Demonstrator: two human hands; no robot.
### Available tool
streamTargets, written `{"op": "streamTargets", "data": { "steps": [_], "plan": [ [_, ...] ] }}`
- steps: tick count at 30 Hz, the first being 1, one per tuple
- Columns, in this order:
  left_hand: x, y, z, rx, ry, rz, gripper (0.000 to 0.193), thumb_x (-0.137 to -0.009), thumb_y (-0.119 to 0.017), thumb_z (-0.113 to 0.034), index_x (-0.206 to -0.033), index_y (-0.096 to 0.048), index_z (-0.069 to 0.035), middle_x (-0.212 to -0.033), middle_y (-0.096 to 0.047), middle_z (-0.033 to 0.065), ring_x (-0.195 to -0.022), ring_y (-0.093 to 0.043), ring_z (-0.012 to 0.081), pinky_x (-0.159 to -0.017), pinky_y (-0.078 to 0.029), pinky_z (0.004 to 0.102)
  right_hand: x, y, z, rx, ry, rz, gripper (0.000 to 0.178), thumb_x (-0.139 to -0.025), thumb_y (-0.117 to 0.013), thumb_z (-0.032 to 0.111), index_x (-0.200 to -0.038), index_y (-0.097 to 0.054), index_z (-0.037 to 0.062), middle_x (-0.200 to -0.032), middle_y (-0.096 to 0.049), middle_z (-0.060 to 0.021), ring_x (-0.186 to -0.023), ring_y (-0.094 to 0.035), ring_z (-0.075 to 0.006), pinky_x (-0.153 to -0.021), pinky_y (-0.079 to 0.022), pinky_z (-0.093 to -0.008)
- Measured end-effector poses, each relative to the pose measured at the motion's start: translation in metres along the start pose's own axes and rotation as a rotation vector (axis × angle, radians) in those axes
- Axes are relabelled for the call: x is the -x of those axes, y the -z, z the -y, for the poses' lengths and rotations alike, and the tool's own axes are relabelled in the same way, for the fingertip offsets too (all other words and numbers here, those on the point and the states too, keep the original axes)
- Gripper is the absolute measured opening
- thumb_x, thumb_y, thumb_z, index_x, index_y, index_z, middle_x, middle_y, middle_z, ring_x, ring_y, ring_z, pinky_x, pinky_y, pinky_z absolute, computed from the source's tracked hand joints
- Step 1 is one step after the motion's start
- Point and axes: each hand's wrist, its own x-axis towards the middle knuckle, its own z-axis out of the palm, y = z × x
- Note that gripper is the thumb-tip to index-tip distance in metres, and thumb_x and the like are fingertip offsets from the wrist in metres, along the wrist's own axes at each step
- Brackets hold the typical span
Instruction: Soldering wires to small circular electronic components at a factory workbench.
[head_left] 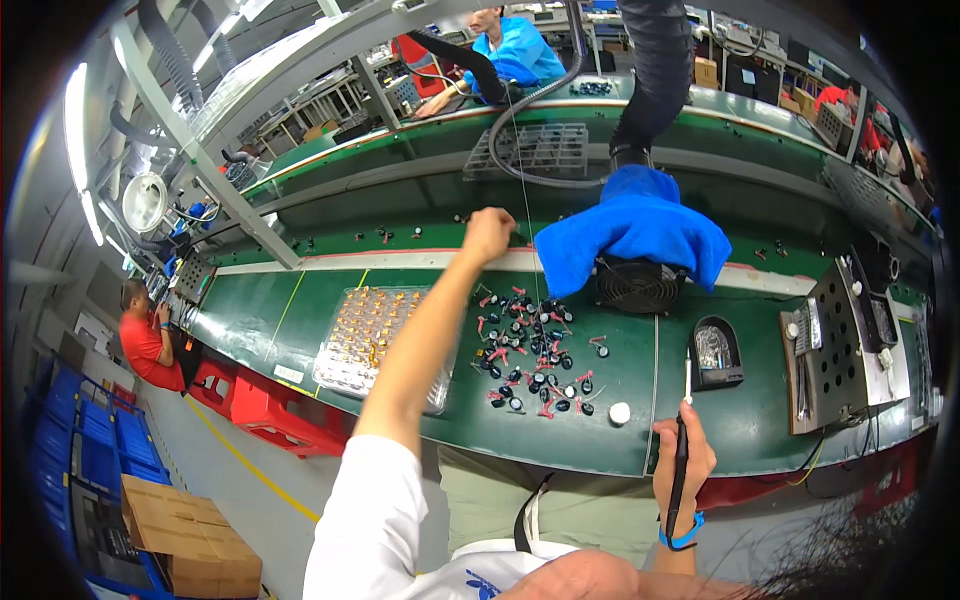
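Black slim soldering iron (681, 450) with a long pale tip: was clamped in the bent fingers of the right hand (697, 462), at the near edge of the long green table (600, 450), with the tip directed upward. Farther away, saw the left hand (489, 234) stretched out over the dark green conveyor belt (440, 228), with the fingers bent; could not tell if clamped on some small part or only together. On the table, noticed a loose heap of small round black parts with pink wires (540, 379), and near to it a white ball-like object (619, 412). More to the left, observed a shallow clear plastic tray (335, 378) filled with small orange pieces (375, 320). Behind the heap, to the right, saw a round black fan (640, 287) under a bright blue cloth (635, 230).
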Motion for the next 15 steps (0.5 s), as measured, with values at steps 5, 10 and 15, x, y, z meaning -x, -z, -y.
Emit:
{"op": "streamTargets", "data": {
  "steps": [5,10,15],
  "plan": [
    [0.069,0.081,-0.051,0.198,-0.211,0.004,0.018,-0.099,-0.067,-0.012,-0.111,-0.076,-0.001,-0.093,-0.075,0.0077,-0.078,-0.067,0.0138,-0.071,-0.054,0.0305,-0.002,0.007,-0.004,-0.007,-0.013,-0.001,0.042,-0.097,-0.068,0.001,-0.138,-0.058,-0.0050,-0.086,-0.076,-0.0147,-0.072,-0.071,-0.0214,-0.070,-0.057,-0.0318],
    [0.185,0.111,-0.139,0.632,-0.154,0.375,0.012,-0.096,-0.069,0.000,-0.105,-0.076,0.001,-0.095,-0.070,0.0052,-0.086,-0.064,0.0116,-0.074,-0.052,0.0272,-0.012,-0.006,0.008,-0.056,0.025,0.057,0.035,-0.101,-0.061,0.001,-0.136,-0.056,-0.0037,-0.096,-0.079,-0.0147,-0.062,-0.063,-0.0159,-0.061,-0.054,-0.0289],
    [0.208,0.050,-0.194,0.687,-0.415,0.619,0.010,-0.093,-0.070,0.001,-0.102,-0.075,0.003,-0.097,-0.071,0.0111,-0.088,-0.068,0.0243,-0.077,-0.054,0.0349,-0.010,-0.009,0.005,-0.045,0.057,0.073,0.024,-0.102,-0.061,0.002,-0.126,-0.058,0.0004,-0.098,-0.079,-0.0152,-0.062,-0.062,-0.0152,-0.060,-0.054,-0.0293]
  ]
}}
